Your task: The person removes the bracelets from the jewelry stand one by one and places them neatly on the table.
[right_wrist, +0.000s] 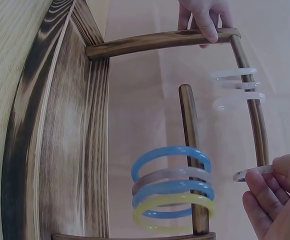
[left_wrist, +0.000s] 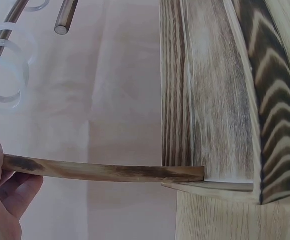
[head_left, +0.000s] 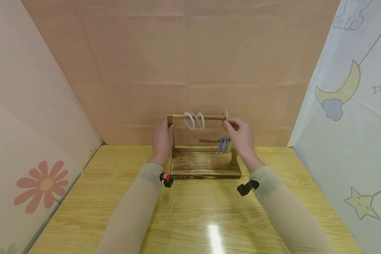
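A dark-grained wooden stand (head_left: 206, 175) has a top rod (head_left: 212, 117) fixed to its left post and a lower rod (head_left: 207, 141) on the right post. My left hand (head_left: 163, 141) grips the top of the left post (left_wrist: 100, 171), thumb on one side and fingers on the other. At the right end of the top rod, my right hand (head_left: 242, 138) pinches a pale bangle (right_wrist: 241, 176); the rod's tip appears to pass through it. Three whitish bangles (head_left: 202, 121) hang farther left on that rod. Blue bangles (right_wrist: 171, 152), a greyish one (right_wrist: 141, 184) and a yellow bangle (right_wrist: 160, 201) hang on the lower rod.
The stand's shallow tray (head_left: 203, 162) rests on a wood-grain table (head_left: 190, 211). A tan sheet (head_left: 184, 53) hangs behind, with printed cloths (head_left: 346, 141) at both sides. Small black devices (head_left: 247, 187) are strapped at both wrists.
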The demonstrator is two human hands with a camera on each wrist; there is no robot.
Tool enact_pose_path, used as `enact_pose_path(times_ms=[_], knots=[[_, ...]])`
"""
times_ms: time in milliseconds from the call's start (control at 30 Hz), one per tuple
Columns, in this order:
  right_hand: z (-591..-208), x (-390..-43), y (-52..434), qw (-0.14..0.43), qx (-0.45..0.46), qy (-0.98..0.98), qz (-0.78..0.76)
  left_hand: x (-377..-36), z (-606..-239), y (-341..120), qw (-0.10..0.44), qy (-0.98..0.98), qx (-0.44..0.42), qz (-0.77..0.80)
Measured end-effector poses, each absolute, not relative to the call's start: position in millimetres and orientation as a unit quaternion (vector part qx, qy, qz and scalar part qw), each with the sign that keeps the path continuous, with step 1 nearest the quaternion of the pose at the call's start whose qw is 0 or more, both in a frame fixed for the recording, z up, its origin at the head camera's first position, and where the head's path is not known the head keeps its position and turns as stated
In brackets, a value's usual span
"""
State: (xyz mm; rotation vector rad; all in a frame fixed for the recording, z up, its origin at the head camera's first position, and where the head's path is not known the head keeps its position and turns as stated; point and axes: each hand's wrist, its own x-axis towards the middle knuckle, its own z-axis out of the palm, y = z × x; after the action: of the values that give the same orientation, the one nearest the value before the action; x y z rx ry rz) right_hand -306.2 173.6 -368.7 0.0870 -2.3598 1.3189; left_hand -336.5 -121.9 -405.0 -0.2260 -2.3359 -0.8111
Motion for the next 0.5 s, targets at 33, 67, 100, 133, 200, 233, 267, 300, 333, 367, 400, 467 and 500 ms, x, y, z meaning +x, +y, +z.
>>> enact_pose_path(times_ms=[33, 67, 100, 133, 200, 233, 267, 300, 333, 367, 400, 467, 500], knots=[[-369, -306, 175, 0.218, 0.03, -0.851, 0.476, -337, -405, -122, 0.325, -0.889, -0.086, -0.31], [-369, -305, 176, 0.218, 0.03, -0.851, 0.477, -337, -406, -122, 0.326, -0.889, -0.086, -0.311], [-369, -305, 177, 0.218, 0.029, -0.85, 0.479, -336, -406, -122, 0.326, -0.888, -0.086, -0.312], [-369, -304, 178, 0.219, 0.028, -0.85, 0.478, -336, -406, -122, 0.325, -0.888, -0.085, -0.312], [-368, -302, 180, 0.218, 0.024, -0.85, 0.479, -336, -405, -122, 0.323, -0.889, -0.082, -0.314], [-368, -301, 180, 0.22, 0.023, -0.85, 0.478, -336, -405, -122, 0.322, -0.89, -0.081, -0.313], [-368, -301, 182, 0.221, 0.021, -0.85, 0.479, -336, -405, -122, 0.32, -0.89, -0.08, -0.314], [-368, -301, 183, 0.222, 0.018, -0.849, 0.479, -336, -405, -122, 0.319, -0.891, -0.079, -0.313], [-368, -300, 184, 0.223, 0.016, -0.849, 0.479, -336, -405, -122, 0.318, -0.892, -0.078, -0.313], [-368, -300, 185, 0.223, 0.015, -0.848, 0.481, -336, -405, -122, 0.317, -0.892, -0.077, -0.312], [-368, -300, 186, 0.224, 0.015, -0.848, 0.48, -337, -405, -122, 0.317, -0.893, -0.077, -0.311], [-368, -299, 189, 0.225, 0.015, -0.847, 0.482, -338, -406, -122, 0.319, -0.892, -0.077, -0.311], [-368, -298, 191, 0.226, 0.015, -0.846, 0.482, -338, -406, -122, 0.32, -0.892, -0.077, -0.309]])
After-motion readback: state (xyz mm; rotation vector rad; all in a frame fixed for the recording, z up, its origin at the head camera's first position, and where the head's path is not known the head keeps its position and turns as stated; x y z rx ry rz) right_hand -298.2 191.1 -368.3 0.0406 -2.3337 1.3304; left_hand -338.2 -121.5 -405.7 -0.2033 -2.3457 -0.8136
